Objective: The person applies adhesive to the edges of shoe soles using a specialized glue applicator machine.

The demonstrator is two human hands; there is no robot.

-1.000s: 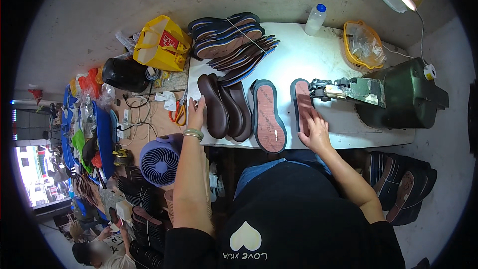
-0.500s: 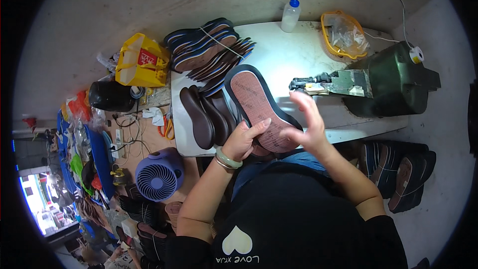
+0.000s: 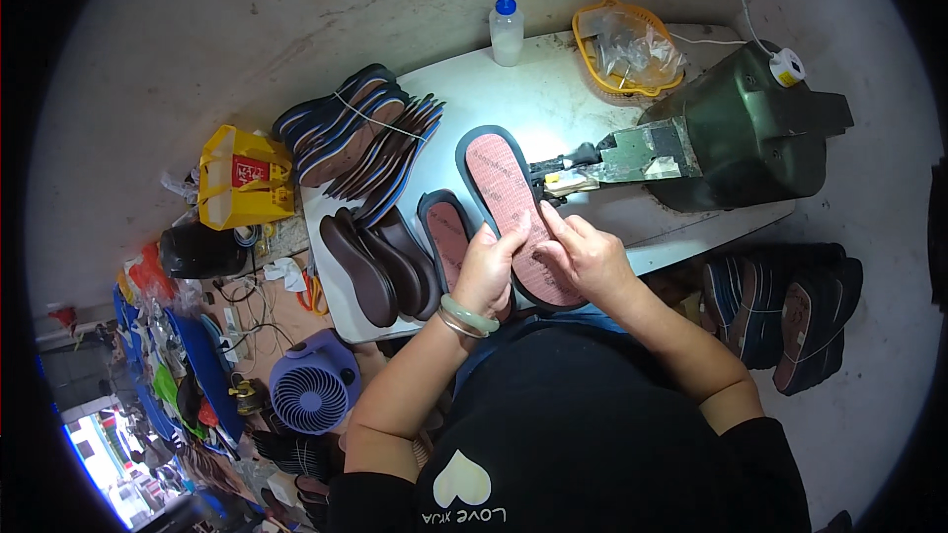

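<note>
The yellow basket (image 3: 624,47) holds what looks like crumpled clear plastic. Your left hand (image 3: 487,271) and right hand (image 3: 587,257) grasp the pink, dark-rimmed shoe sole (image 3: 513,207) with their fingers.

Single head-worn fisheye view, looking steeply down, close over the worktable (image 3: 632,237), edges bowed

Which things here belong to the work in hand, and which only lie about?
In use:
- left hand and right hand, both on the pink-topped shoe sole
- green stitching machine, at the sole's edge

Lying about:
- plastic bottle
- yellow basket
- bundled soles
- small fan
</note>
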